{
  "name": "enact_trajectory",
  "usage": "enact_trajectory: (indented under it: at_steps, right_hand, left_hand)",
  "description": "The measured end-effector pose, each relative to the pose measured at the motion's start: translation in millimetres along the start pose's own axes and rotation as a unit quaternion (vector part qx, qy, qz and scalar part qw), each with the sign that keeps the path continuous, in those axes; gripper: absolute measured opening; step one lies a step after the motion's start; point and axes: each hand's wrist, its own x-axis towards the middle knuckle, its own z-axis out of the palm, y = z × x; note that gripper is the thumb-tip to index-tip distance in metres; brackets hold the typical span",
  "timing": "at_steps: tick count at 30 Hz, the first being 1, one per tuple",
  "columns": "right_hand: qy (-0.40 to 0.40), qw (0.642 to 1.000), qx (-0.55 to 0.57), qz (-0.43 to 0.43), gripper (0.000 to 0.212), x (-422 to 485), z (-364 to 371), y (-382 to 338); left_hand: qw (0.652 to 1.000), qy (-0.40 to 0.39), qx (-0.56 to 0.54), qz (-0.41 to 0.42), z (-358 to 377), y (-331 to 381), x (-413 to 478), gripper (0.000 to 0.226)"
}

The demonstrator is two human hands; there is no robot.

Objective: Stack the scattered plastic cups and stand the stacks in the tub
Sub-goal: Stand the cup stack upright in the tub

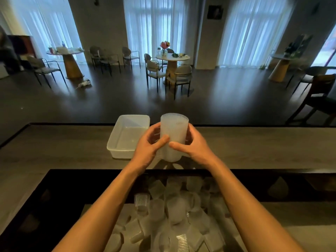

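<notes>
A tall stack of ribbed, frosted plastic cups stands upright above the counter, held between both hands. My left hand grips its left side with the thumb across the front. My right hand grips the right side, thumb also in front. The clear rectangular tub sits on the counter just left of the stack and holds nothing. Several loose cups lie heaped in a pile on the lower surface near me, under my forearms.
The grey counter runs left to right, with its far edge just behind the tub. A black raised border frames the lower surface. Beyond lie a dark floor, round tables and chairs.
</notes>
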Motion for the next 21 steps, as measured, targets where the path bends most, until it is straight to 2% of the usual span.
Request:
enact_trajectory:
  at_steps: [4, 7, 10, 13, 15, 17, 21]
  right_hand:
    - [-0.008, 1.0, -0.008, -0.013, 0.072, 33, -22, -7]
    - [0.039, 0.999, 0.015, -0.022, 0.073, 61, -38, -16]
    - [0.082, 0.996, 0.019, -0.033, 0.08, 89, -49, -19]
    - [0.093, 0.995, 0.017, -0.032, 0.084, 108, -49, -14]
    - [0.096, 0.995, 0.007, -0.033, 0.084, 116, -45, -8]
    - [0.099, 0.994, -0.007, -0.036, 0.082, 120, -40, 0]
    - [0.079, 0.996, -0.038, -0.015, 0.084, 123, -35, 19]
  left_hand:
    - [0.999, 0.012, 0.032, 0.019, -2, 8, 31, 0.043]
    - [0.997, 0.019, 0.064, 0.03, -5, 9, 54, 0.046]
    - [0.991, 0.033, 0.124, 0.021, -6, -1, 74, 0.063]
    - [0.981, 0.028, 0.191, 0.003, 1, -13, 88, 0.097]
    - [0.981, 0.019, 0.195, -0.015, 7, -25, 94, 0.111]
    - [0.98, 0.015, 0.194, -0.025, 12, -37, 101, 0.116]
    - [0.973, 0.014, 0.227, -0.036, 23, -55, 110, 0.111]
